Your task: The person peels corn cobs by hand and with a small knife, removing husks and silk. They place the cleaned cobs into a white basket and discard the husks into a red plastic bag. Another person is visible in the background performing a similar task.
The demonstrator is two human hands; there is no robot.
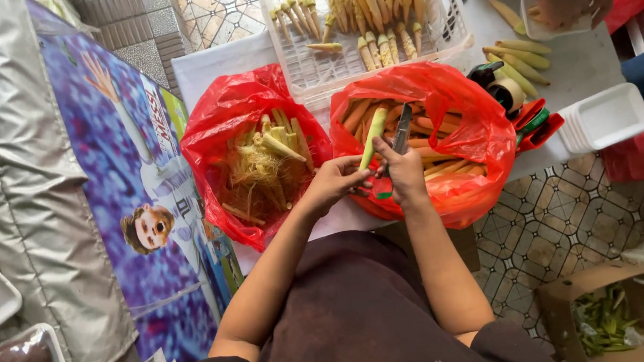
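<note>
**Both hands on one corn ear**

Forearms reach forward: my left hand (334, 179) pinches a baby corn ear (373, 138), my right hand (404, 171) grips a knife (402, 127), above a red bag (474, 132) of unpeeled ears. Beside it, another red bag (213, 128) holds husks.

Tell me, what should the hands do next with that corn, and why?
Probably draw the knife in the right hand along the husk. The left hand holds the corn still husked over the right bag, the blade lies beside it, and peeled husks fill the left bag.
</note>
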